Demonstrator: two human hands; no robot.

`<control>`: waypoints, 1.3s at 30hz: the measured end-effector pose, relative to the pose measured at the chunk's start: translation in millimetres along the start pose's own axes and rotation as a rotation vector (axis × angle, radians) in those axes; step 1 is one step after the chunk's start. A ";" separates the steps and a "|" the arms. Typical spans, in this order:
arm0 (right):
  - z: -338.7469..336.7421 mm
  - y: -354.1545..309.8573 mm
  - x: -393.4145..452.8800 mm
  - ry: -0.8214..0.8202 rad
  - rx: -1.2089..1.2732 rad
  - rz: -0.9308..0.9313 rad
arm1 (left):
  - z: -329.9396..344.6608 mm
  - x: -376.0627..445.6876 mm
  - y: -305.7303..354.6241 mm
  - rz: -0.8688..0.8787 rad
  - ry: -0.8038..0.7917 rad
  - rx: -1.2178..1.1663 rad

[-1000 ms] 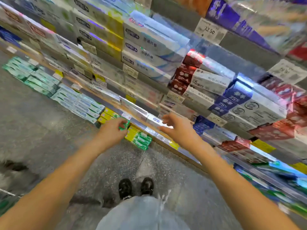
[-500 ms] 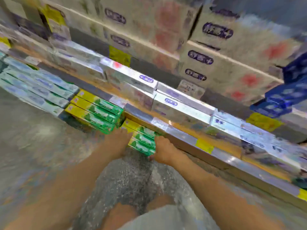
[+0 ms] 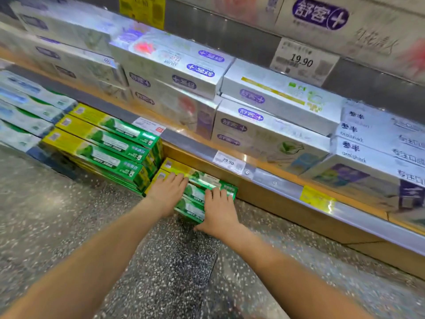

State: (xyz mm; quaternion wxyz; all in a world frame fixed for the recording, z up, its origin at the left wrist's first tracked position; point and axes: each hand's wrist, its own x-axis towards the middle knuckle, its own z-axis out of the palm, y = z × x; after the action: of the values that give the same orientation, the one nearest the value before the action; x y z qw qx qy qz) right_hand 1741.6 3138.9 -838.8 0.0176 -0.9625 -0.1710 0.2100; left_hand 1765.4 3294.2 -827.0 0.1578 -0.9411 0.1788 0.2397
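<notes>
The fingers (image 3: 178, 179) of the left hand (image 3: 166, 194) are laid nearly straight and close together across the yellow end of a low stack of green-and-yellow boxes (image 3: 195, 195). The fingers (image 3: 216, 193) of the right hand (image 3: 219, 212) are spread flat over its green end. Nothing is pinched or gripped, and the thumbs cannot be seen clearly.

The low stack is set on the speckled floor (image 3: 161, 261), against the wooden shelf base (image 3: 276, 203) and just beside a taller pile of the same boxes (image 3: 103, 143) on its left. The print on these boxes is too small and blurred to be read.

On the shelf rail directly above the hands, a white price tag (image 3: 227, 161) marked "29.90" is fixed. A second tag (image 3: 301, 61) higher up is marked "19.90". A yellow label (image 3: 317, 199) further right on the rail cannot be read.

The silver-white cartons (image 3: 174, 72) above the rail are marked with a purple oval logo. The same logo is shown large on the top shelf carton (image 3: 319, 13) as "舒客+". At the right, "oralshark" is printed on white boxes (image 3: 354, 155). Blue-and-white boxes (image 3: 27, 107) are stacked at the far left.
</notes>
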 end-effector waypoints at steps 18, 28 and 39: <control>-147.7 32.3 -99.4 0.138 -0.092 0.022 | -139.1 -83.6 1.1 0.166 0.249 -0.164; -500.7 -39.5 -211.1 0.235 -0.235 -0.368 | -424.8 -325.2 -116.3 -0.112 0.366 -0.232; -801.4 -226.2 -325.5 0.803 -0.196 -0.958 | -604.7 -637.8 -233.1 -0.625 0.639 -0.177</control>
State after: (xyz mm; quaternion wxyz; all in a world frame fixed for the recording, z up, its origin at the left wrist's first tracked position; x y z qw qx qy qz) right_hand 1719.8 3272.6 44.9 0.0844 -0.7800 -0.5813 -0.2156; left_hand 1576.3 3435.7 51.1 0.0783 -0.9865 -0.0955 -0.1075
